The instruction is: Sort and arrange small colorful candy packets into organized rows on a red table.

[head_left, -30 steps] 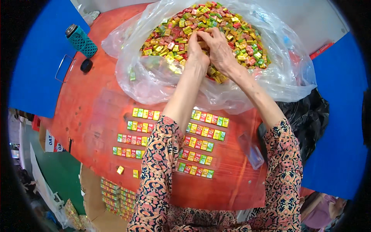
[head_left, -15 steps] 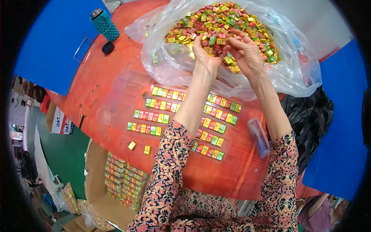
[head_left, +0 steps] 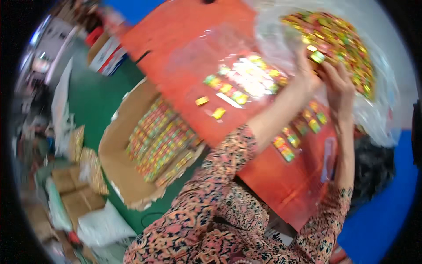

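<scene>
View swung left, both hands (head_left: 327,72) raised together at candy pile (head_left: 343,39), fingers pinching candies (head_left: 317,56)

One view only: a head-worn fisheye camera, positioned above the red table (head_left: 176,53) and facing steeply downward, rolled so the table runs diagonally from upper left to lower right. Relative to the table, the wearer's patterned sleeves enter from the lower edge, very near the lens. The clear bag of coloured packets (head_left: 343,39) lies at the table's far side, upper right of frame. An open cardboard box (head_left: 132,154) stands on the green floor just left of the table. The frame is motion-blurred; straight edges bend toward the dark circular rim.
</scene>
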`<state>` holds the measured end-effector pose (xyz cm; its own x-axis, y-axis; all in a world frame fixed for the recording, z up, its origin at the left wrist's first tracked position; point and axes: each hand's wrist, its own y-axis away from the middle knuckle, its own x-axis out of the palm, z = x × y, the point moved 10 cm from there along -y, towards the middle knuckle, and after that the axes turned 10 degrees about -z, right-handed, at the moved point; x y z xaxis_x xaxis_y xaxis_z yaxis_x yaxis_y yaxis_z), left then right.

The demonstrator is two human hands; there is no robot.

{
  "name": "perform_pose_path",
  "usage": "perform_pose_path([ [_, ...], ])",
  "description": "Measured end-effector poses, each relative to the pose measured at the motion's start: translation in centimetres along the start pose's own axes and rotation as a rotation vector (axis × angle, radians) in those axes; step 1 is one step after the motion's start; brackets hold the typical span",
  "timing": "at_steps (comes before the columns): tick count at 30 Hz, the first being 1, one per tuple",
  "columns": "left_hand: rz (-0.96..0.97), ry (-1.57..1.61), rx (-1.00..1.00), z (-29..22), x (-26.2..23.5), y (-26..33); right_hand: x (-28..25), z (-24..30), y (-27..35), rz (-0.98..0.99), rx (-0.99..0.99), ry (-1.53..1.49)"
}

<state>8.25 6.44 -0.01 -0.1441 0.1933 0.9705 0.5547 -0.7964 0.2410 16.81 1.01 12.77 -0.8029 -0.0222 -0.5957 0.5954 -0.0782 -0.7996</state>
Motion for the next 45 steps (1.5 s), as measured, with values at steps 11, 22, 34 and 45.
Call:
perform_pose_path([
  [11, 0.028, -0.496, 0.538, -9.4, -2.2, 11.7, 3.0, 7.5, 2.5, 0.138, 0.055, -0.291],
  [22, 0.143, -0.123, 0.334, -11.0, -3.9, 16.5, 5.8, -2.3, 11.6, 0.180, 1.162, -0.871],
  [34, -0.527, -0.028, 0.323, -22.6, -17.2, 26.4, 8.1, 6.0, 14.2, 0.399, 1.141, -0.769],
  [45, -0.466, -0.087, 0.255, -22.7, -18.1, 28.8, 7.8, 17.8, 13.2, 0.335, -0.165, -0.057],
])
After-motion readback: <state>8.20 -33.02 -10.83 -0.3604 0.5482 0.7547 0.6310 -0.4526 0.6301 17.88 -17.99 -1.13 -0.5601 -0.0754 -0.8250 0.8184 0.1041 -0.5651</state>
